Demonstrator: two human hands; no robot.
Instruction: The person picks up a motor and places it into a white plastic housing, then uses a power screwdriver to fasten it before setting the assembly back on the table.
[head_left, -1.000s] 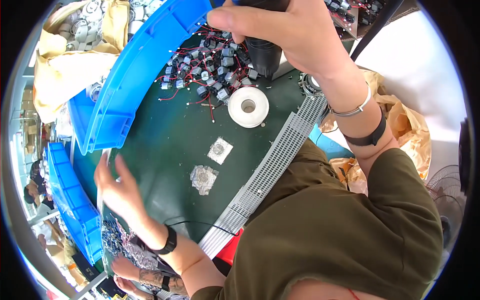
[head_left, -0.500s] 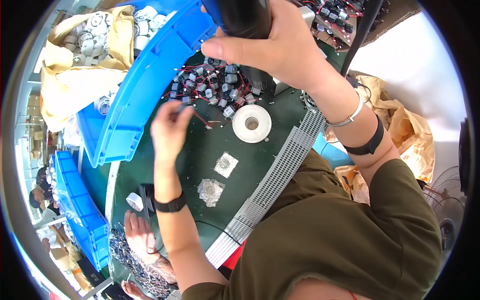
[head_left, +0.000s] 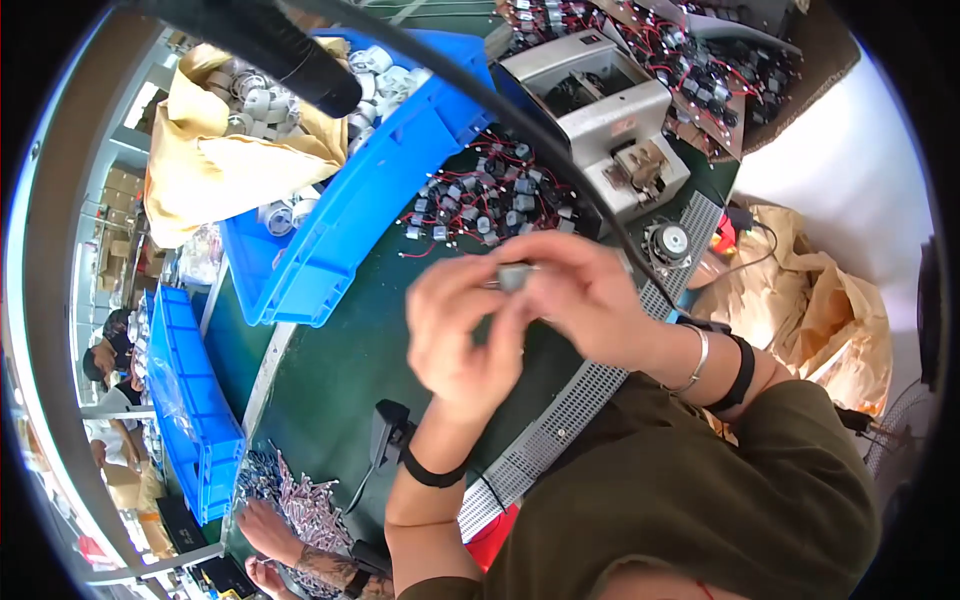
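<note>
In front of my body, above the green table (head_left: 330,390), my two hands meet around a small grey motor (head_left: 514,277). My left hand (head_left: 458,330) is closed, its fingertips at the motor's left side. From the right, my right hand (head_left: 592,300) pinches the same motor, its thumb and fingers blurred by motion. Fingers cover most of the motor. Just beyond my hands lies a pile of small motors (head_left: 490,195) with red and black wires.
A black cylindrical tool (head_left: 300,70) hangs upper left. Blue bins (head_left: 330,260) hold white plastic parts. A grey machine (head_left: 620,120) stands beyond my right hand. A co-worker's hand (head_left: 270,530) is by a pile of thin metal parts (head_left: 310,510); a perforated metal strip (head_left: 540,450) edges the table.
My right hand has let go of the black cylindrical tool, which is now at upper left. It has come down to my left hand at the motor. The view has shifted.
</note>
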